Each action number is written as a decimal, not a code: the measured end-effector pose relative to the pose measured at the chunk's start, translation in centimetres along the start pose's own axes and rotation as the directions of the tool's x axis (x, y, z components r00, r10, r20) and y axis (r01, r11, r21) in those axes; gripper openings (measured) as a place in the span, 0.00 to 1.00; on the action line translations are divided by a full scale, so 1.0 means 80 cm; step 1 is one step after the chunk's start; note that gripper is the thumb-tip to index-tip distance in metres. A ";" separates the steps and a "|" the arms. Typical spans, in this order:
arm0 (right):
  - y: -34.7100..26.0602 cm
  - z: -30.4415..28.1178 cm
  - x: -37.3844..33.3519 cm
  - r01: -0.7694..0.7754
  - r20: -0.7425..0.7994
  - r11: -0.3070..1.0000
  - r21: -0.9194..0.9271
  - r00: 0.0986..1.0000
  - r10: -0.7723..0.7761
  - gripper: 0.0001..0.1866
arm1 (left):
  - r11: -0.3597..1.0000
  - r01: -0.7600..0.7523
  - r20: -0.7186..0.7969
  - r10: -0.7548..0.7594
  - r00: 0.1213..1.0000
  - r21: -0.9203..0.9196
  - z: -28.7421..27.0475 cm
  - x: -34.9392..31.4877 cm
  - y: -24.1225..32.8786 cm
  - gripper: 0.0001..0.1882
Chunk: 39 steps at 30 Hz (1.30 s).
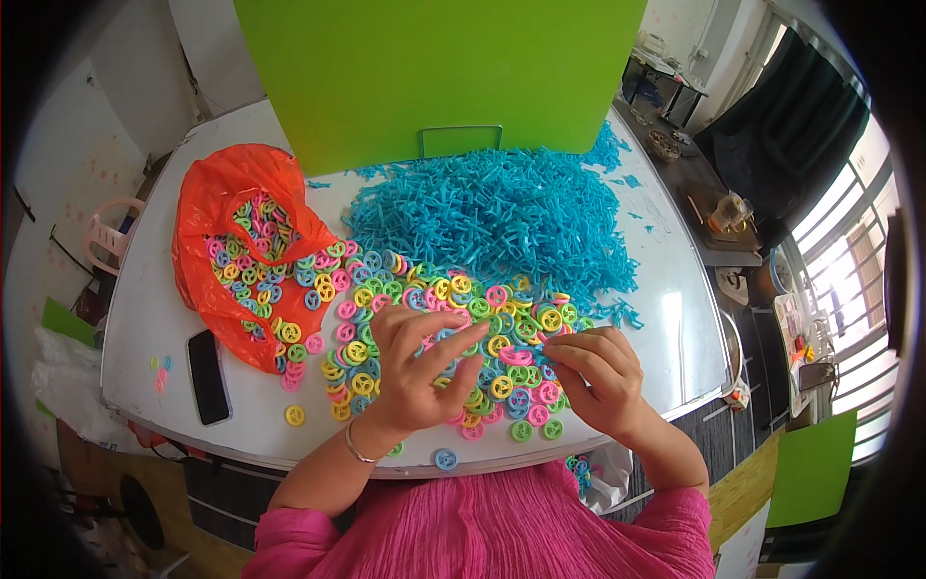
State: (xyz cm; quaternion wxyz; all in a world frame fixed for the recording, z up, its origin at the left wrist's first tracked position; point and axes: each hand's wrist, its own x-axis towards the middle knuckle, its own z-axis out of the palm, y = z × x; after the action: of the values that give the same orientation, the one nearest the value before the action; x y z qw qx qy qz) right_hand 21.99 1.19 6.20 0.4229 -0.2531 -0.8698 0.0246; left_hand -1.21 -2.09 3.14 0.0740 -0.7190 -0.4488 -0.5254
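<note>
Colourful plastic wheels [479, 307] in pink, yellow, green and blue lie heaped on the white table. My left hand [413, 372] hovers over the heap, fingers apart and curved, with nothing visible in it. To its right, my right hand [600, 378] is closed in a pinch, and a small blue plastic piece [541, 356] shows at its fingertips. A pink wheel [516, 356] is just beside those fingertips; I cannot tell whether it touches the piece. Behind the wheels is a large pile of small blue plastic pieces [492, 207].
A red plastic bag [198, 207] at the left spills more wheels. Near the table's left edge lies a black phone [208, 376]. A tall green board [434, 77] stands at the back. A blue wheel [445, 459] and a yellow wheel [294, 416] lie by the front edge.
</note>
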 end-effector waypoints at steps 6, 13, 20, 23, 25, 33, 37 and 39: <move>-0.001 0.001 0.000 0.022 0.020 1.000 -0.011 1.000 -0.022 0.16 | 0.995 -0.098 0.061 0.098 0.993 -0.003 -0.002 0.000 0.001 0.19; 0.001 0.003 -0.001 0.064 0.041 0.997 -0.040 0.997 -0.062 0.17 | 0.992 -0.125 0.075 0.123 0.990 0.021 -0.001 0.001 0.003 0.20; 0.000 0.004 -0.004 0.108 0.063 0.993 -0.056 0.993 -0.105 0.19 | 0.984 -0.177 0.086 0.175 0.981 0.008 -0.001 -0.006 0.000 0.22; -0.001 0.000 -0.004 0.086 0.074 0.995 -0.048 0.994 -0.082 0.18 | 0.991 -0.135 0.130 0.134 0.982 0.000 -0.003 0.002 0.004 0.20; -0.002 -0.007 -0.005 0.064 0.086 0.997 -0.043 0.994 -0.060 0.17 | 0.998 -0.069 0.128 0.067 0.990 0.009 -0.003 0.009 0.008 0.19; 0.008 -0.127 -0.035 -0.646 0.928 0.763 0.009 0.289 0.234 0.09 | 0.964 0.149 0.350 -0.220 0.911 0.218 -0.004 -0.003 -0.040 0.14; 0.015 -0.136 -0.089 -0.554 0.967 0.797 -0.238 -0.057 0.249 0.16 | 0.973 0.159 0.516 -0.225 0.827 0.168 -0.003 -0.006 -0.031 0.12; 0.012 -0.135 -0.094 -0.559 0.971 0.804 -0.202 -0.011 0.237 0.17 | 0.976 0.176 0.633 -0.217 0.743 0.127 -0.003 -0.006 -0.025 0.11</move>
State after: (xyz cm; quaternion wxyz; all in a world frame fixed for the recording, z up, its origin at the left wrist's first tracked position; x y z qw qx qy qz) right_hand 34.36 -3.27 7.43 -0.2486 -0.3568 -0.8013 0.4109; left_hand -2.84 -1.29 2.12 -0.1189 -0.8015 -0.5354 -0.2383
